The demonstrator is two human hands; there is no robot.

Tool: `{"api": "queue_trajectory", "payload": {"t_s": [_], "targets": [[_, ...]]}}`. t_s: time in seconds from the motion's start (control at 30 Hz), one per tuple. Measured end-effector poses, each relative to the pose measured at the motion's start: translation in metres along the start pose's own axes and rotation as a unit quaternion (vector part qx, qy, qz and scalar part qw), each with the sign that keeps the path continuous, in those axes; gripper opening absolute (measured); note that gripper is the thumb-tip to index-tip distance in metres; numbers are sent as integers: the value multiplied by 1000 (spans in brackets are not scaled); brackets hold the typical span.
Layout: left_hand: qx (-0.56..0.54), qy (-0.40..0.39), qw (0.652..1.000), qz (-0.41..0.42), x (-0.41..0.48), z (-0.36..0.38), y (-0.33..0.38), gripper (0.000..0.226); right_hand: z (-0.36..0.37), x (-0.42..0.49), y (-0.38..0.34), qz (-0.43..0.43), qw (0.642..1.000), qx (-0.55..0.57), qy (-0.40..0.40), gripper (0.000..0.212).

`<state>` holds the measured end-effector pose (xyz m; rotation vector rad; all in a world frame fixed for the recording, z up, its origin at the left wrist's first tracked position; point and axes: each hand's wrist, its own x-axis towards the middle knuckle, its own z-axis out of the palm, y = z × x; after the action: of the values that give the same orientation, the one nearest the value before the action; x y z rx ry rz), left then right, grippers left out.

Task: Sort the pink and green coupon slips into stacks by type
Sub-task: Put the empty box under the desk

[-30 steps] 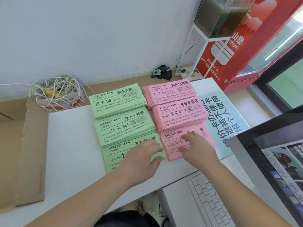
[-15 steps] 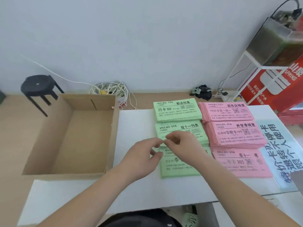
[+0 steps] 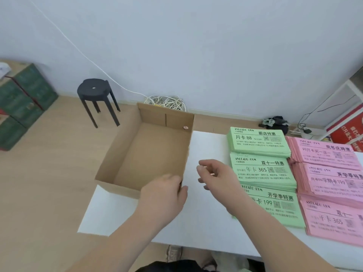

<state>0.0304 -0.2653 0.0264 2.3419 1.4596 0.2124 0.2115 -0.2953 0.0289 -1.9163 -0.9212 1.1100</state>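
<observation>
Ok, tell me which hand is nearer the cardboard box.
Left. The left hand is at the cardboard box's near right corner, overlapping its wall; the right hand hovers over the white table beside it, apart.

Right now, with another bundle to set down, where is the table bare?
Bare table runs between the cardboard box and the green stacks, though the right hand hovers there. Another patch lies in front of the box. The box floor is nearly bare. Green and pink stacks crowd the right side.
</observation>
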Motion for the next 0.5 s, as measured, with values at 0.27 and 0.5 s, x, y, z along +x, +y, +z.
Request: {"api": "queue_trajectory", "payload": {"t_s": [0.27,0.5], "targets": [[-37,97,978,181,-76,36,-14,25,16,-57,5,26,999,-15,-25,53],[-93,166,976,108,-189,41,-11,47,22,-140,57,-49,998,-29,34,52]]}}
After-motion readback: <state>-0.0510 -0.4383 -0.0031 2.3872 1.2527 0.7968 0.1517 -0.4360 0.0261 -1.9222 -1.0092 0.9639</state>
